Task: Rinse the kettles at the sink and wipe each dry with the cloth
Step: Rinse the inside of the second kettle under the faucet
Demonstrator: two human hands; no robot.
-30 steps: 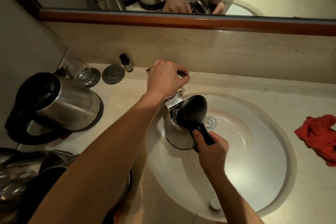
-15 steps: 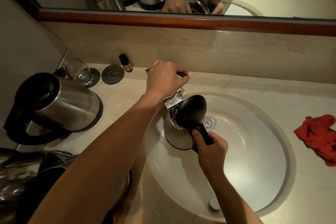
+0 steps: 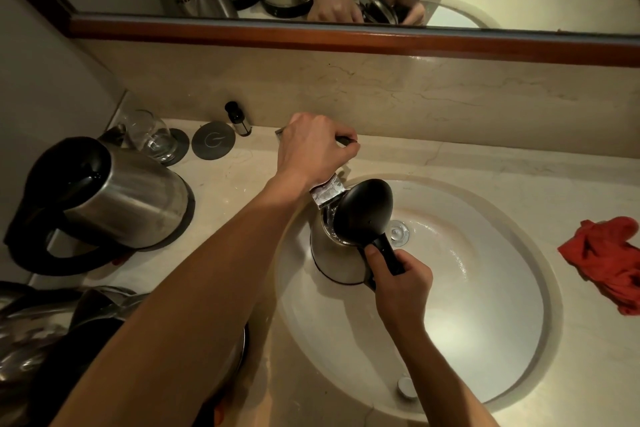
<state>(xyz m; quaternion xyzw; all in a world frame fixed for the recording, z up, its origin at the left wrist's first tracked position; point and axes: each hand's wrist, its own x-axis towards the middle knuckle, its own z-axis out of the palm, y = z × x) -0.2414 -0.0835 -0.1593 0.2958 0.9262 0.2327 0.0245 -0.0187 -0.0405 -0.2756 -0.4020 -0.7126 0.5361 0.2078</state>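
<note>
A steel kettle [image 3: 329,256] with its black lid raised stands in the left part of the white sink [image 3: 485,305], right under the tap spout [image 3: 327,191]. My right hand [image 3: 401,282] grips its black handle. My left hand [image 3: 317,149] is closed over the tap lever at the back of the basin; the lever is mostly hidden. A second steel kettle [image 3: 114,198] with a black handle stands on the counter at the left. Another kettle [image 3: 52,350] lies dark and partly hidden under my left forearm. A red cloth [image 3: 609,260] is crumpled on the counter at the right.
A drinking glass [image 3: 149,135], a round dark coaster [image 3: 213,140] and a small dark bottle [image 3: 239,120] stand at the back left by the wall. The mirror above reflects the kettles and my hands. The sink drain [image 3: 398,231] sits just right of the kettle.
</note>
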